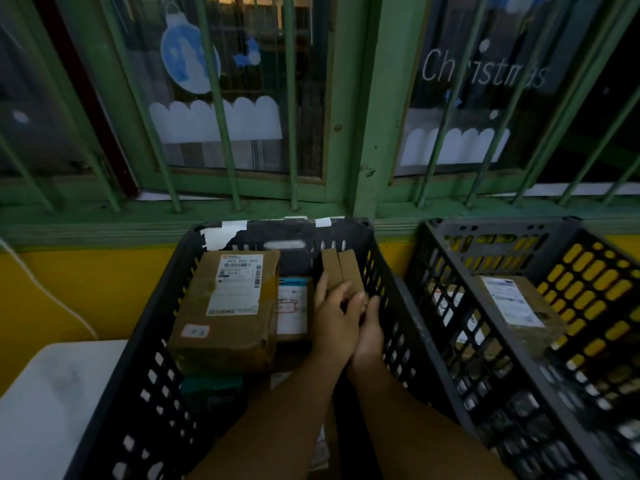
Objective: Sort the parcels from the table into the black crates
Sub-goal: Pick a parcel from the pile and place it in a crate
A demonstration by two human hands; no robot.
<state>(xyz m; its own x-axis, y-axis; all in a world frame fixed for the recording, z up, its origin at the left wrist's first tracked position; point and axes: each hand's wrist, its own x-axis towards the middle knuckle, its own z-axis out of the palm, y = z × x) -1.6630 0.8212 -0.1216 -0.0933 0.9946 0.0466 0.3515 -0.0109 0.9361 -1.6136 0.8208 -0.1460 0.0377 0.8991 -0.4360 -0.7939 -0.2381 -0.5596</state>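
Observation:
Both my hands reach into the middle black crate (291, 226). Between them is a slim brown cardboard parcel (341, 270) that stands on edge against the crate's right wall. My left hand (334, 315) grips its near end from the left and top. My right hand (371, 332) holds it from the right, close to the wall, and hides the parcel's lower end. A large brown box (228, 327) with a white shipping label lies in the left half of this crate. A smaller labelled parcel (292, 306) lies between that box and my hands.
A second black crate (502, 227) stands to the right, holding a brown labelled parcel (523, 311) and others beneath it. A white table corner (52, 410) shows at lower left. Behind the crates are a yellow wall and a green barred window.

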